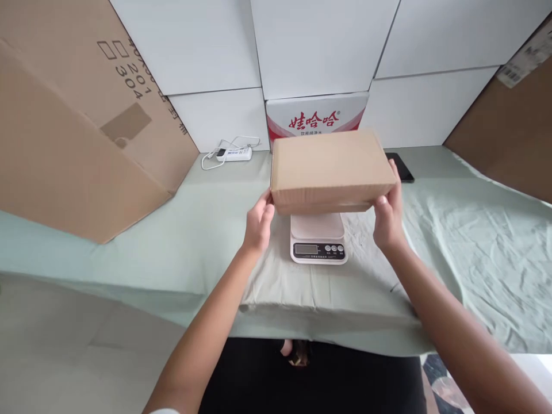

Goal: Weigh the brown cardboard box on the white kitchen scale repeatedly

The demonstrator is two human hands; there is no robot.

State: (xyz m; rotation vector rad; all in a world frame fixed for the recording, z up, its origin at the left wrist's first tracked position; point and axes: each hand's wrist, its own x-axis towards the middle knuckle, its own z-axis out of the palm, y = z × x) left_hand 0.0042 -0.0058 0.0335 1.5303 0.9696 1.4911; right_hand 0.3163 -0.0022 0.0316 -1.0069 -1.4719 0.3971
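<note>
A closed brown cardboard box (332, 164) is held level between my two hands, over a white kitchen scale (319, 247). My left hand (260, 223) grips the box's left end near the front corner, its fingertips partly hidden. At the right end, my right hand (387, 213) is closed on the box, with the thumb in front and fingers along the side. The box hides the back of the scale's platform; whether the two touch, I cannot tell. The scale's dark display and several round buttons face me.
Behind stands a white-and-red carton (317, 115) against white panels (319, 46). A white power strip with a cable (235, 154) lies at the back left, a black phone-like device (402, 168) at the back right. Large cardboard sheets (77, 144) flank the green cloth-covered table (194, 230).
</note>
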